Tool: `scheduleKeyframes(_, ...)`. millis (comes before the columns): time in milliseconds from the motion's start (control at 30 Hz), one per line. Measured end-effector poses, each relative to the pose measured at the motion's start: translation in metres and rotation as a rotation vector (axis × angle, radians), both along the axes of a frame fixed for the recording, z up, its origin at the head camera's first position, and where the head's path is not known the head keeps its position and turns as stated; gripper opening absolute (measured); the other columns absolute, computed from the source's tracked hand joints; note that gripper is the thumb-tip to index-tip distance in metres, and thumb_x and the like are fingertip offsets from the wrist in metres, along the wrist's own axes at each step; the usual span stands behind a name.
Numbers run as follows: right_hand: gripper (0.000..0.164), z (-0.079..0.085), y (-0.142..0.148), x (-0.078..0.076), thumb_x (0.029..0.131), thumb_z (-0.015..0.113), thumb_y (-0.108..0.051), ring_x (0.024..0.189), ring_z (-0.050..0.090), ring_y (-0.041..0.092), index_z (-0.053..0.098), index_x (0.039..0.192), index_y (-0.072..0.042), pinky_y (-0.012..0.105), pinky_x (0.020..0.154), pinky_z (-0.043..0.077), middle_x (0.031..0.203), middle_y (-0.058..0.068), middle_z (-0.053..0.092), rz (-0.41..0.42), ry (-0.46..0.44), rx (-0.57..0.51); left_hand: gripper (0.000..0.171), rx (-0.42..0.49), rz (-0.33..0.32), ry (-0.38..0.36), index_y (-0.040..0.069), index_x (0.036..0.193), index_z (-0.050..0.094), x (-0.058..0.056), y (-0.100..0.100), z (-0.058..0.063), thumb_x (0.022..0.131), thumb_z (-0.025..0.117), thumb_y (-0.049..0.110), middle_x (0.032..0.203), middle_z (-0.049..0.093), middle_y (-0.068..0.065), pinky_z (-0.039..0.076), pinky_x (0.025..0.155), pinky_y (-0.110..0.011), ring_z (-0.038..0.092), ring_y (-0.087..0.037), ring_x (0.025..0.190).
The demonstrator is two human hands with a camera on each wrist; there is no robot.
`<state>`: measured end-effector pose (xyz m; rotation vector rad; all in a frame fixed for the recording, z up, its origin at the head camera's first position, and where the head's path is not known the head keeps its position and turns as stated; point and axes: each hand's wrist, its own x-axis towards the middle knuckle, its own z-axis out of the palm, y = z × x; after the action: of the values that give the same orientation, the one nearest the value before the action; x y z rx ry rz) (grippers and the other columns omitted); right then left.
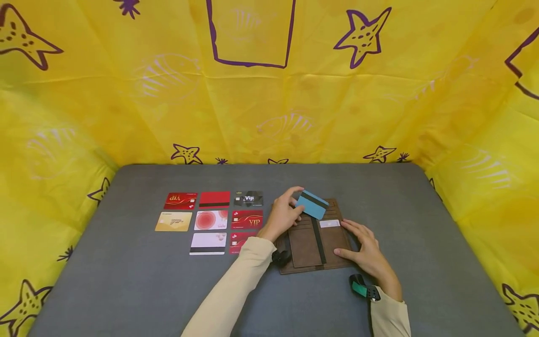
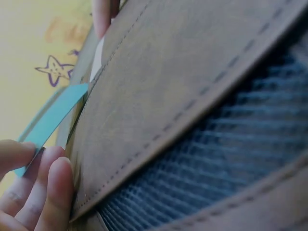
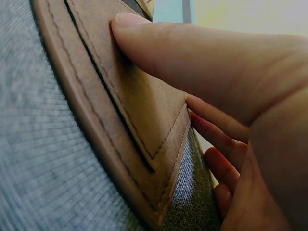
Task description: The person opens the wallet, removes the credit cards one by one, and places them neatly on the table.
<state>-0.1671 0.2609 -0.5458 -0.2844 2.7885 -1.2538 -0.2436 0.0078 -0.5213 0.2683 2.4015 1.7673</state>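
My left hand (image 1: pixel 281 216) pinches a blue card (image 1: pixel 312 209) with a dark stripe between thumb and fingers, over the upper part of an open brown wallet (image 1: pixel 305 248). The left wrist view has the same blue card (image 2: pixel 57 113) tilted, its far end at the wallet's edge. With my right hand (image 1: pixel 370 255) I hold the wallet's right side: the thumb (image 3: pixel 159 45) lies on the stitched leather and the fingers are at the outer edge, partly hidden behind it. A white card (image 1: pixel 330 223) pokes out of a slot near that hand. A black band runs down the wallet's middle.
Left of the wallet, several cards lie in rows on the grey table (image 1: pixel 139 290): among them a dark Vip card (image 1: pixel 248 198), a gold card (image 1: pixel 173 221) and a white striped card (image 1: pixel 208 241). My left sleeve partly covers a red card (image 1: pixel 236 238). Yellow cloth (image 1: pixel 236 107) surrounds the table.
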Motion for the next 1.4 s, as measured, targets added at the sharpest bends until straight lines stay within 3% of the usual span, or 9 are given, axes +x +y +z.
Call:
scheduleKeyframes(200,0.074,0.002,0.0,0.001,0.078,0.083,-0.027,0.14,0.021,0.048,0.051,0.143,-0.008,0.07,0.1,0.015,0.152,0.02,0.041,0.001,0.002,0.001,0.049,0.04,0.031,-0.037,0.011,0.141,0.05,0.009,-0.011,-0.003,0.094,0.066,0.008,0.091,0.067,-0.014,0.052,0.046,-0.03,0.062,-0.018,0.049)
scheduleKeyframes(467,0.074,0.002,0.0,0.002,0.079,0.083,-0.026,0.14,0.022,0.048,0.051,0.143,-0.007,0.07,0.101,0.016,0.152,0.02,0.04,-0.003,0.0,0.003,0.034,0.073,0.088,-0.016,0.011,0.127,0.059,0.02,-0.026,-0.004,0.093,0.067,0.01,0.086,0.072,-0.019,0.049,0.046,-0.03,0.05,-0.012,0.039)
scheduleKeyframes(833,0.075,0.003,0.001,0.001,0.078,0.083,-0.027,0.14,0.021,0.048,0.05,0.143,-0.006,0.069,0.102,0.015,0.152,0.02,0.04,-0.003,-0.004,0.014,0.032,0.106,0.178,-0.076,0.007,0.119,0.066,0.046,-0.052,0.0,0.089,0.072,0.011,0.087,0.073,-0.019,0.05,0.047,-0.027,0.053,-0.01,0.042)
scheduleKeyframes(1100,0.075,0.003,0.0,0.0,0.079,0.083,-0.027,0.14,0.021,0.049,0.05,0.143,-0.007,0.07,0.102,0.015,0.153,0.02,0.039,0.003,-0.006,0.014,0.025,0.164,0.222,-0.146,0.004,0.111,0.062,0.068,-0.073,0.002,0.089,0.072,0.01,0.083,0.068,-0.024,0.05,0.045,-0.027,0.056,-0.012,0.043)
scheduleKeyframes(1300,0.075,0.001,0.0,0.0,0.079,0.083,-0.027,0.14,0.021,0.049,0.05,0.143,-0.006,0.071,0.102,0.015,0.152,0.021,0.04,0.008,0.002,0.009,0.023,0.155,0.235,-0.146,0.002,0.107,0.056,0.079,-0.085,0.004,0.089,0.07,0.006,0.079,0.065,-0.026,0.05,0.045,-0.026,0.058,-0.013,0.046)
scheduleKeyframes(1400,0.075,0.001,0.0,0.0,0.079,0.083,-0.027,0.14,0.021,0.049,0.05,0.143,-0.006,0.071,0.102,0.015,0.152,0.021,0.039,0.011,0.003,0.01,0.029,0.134,0.23,-0.136,0.004,0.115,0.056,0.084,-0.092,0.002,0.089,0.068,0.004,0.077,0.064,-0.024,0.05,0.045,-0.027,0.06,-0.016,0.048)
